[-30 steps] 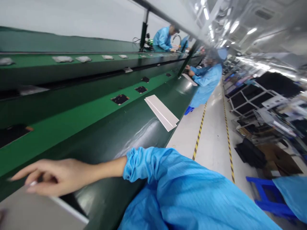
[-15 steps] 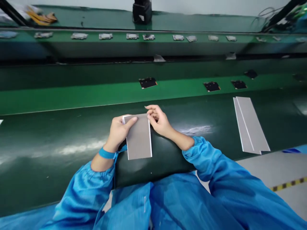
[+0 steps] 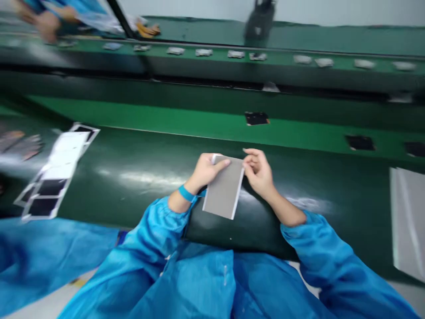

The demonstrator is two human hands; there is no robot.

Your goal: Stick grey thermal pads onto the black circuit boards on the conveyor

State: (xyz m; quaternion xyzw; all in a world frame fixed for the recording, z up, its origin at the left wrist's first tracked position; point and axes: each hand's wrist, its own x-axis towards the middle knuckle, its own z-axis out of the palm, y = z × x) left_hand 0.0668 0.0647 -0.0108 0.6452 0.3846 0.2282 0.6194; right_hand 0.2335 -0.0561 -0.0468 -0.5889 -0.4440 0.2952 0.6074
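A flat grey rectangular sheet (image 3: pixel 223 188) with pale edges is held above the dark green work surface, in front of my body. My left hand (image 3: pixel 205 172) grips its top left part, thumb lying on the face and the fingers hidden behind. At the top right corner, my right hand (image 3: pixel 259 173) pinches the edge between thumb and forefinger, its other fingers curled loosely. A blue strap (image 3: pixel 187 193) circles my left wrist.
White-and-black sheets (image 3: pixel 63 161) lie at left, near a blurred gloved hand (image 3: pixel 29 146). More grey sheets (image 3: pixel 410 217) are at far right. Dark flat boards (image 3: pixel 257 118) rest on the bright green strip. Small whitish parts (image 3: pixel 236 54) line the far ledge; another person's hands (image 3: pixel 48 24) are beyond.
The view has swung left, bringing the left-hand sheets and other people's hands into sight. The grey sheet now tilts the other way; both my hands keep hold of it.
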